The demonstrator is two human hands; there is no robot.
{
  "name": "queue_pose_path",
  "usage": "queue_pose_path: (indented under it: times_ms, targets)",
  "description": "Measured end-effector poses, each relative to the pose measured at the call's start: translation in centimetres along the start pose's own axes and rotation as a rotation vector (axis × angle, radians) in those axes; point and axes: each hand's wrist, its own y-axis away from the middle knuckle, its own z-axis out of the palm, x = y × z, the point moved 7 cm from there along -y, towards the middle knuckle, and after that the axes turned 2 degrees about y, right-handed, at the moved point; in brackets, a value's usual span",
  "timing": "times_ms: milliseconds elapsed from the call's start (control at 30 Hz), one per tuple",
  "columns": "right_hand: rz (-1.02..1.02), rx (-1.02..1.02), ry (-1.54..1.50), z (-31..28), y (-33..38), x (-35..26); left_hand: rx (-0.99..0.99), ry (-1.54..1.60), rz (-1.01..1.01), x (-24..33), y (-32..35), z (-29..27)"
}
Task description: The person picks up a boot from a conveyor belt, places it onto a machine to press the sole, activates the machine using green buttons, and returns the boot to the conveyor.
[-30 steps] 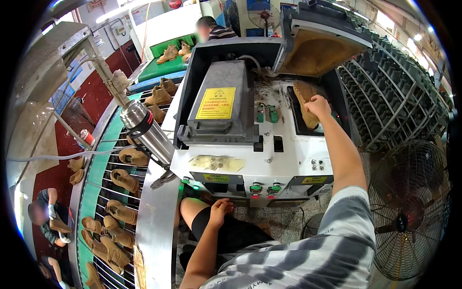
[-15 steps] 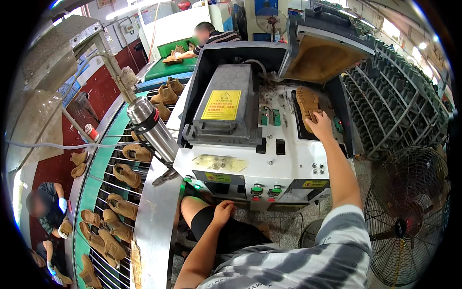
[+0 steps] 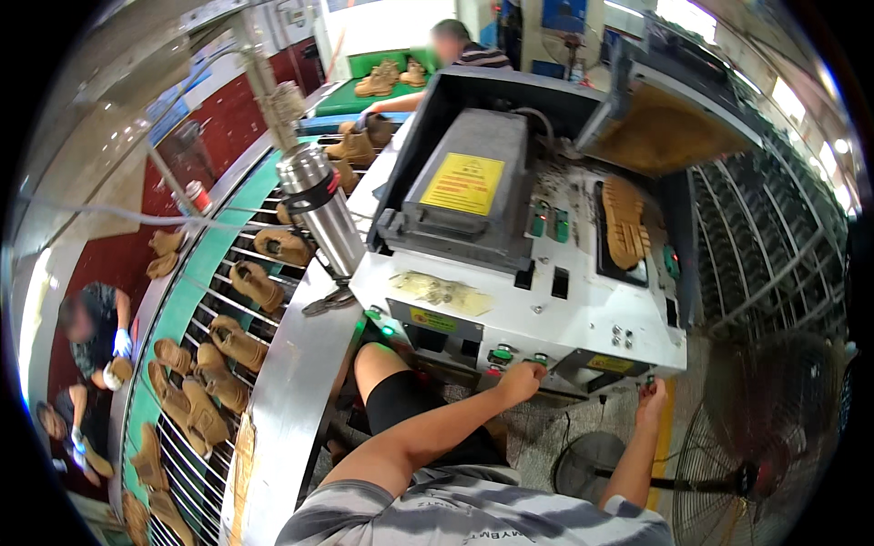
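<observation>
Pressing at the machine (image 3: 537, 300) front: left hand (image 3: 521, 380) fisted, grip together on nothing, right hand (image 3: 650, 398) fingers apart below the front edge; shoe sole (image 3: 626, 221) sits in the tray.

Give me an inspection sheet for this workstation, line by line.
Surface: white machine top, front panel with green and red buttons.
Job's things: tan boot sole-up in the machine's open right bay; grey lid of the left bay shut.
Clutter: steel flask, scissors.
Hands: left hand fisted at the front buttons; right hand at the panel's right corner.
Cables: grey cable behind the lid.
Surroundings: conveyor of tan boots, floor fan, other workers.
</observation>
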Motion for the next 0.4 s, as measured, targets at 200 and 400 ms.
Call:
queue_pose_path:
  times_ms: [200, 400]
  targets:
    - [-0.276, -0.321, 0.674, 11.2, 10.2, 7.7, 0.203, 0.29, 0.095, 7.7, 7.2, -12.7]
    - [-0.448, -1.073, 0.883, 24.3, 28.1, 17.5, 0.982, -0.012, 0.772, 26.8, 28.6, -34.8]
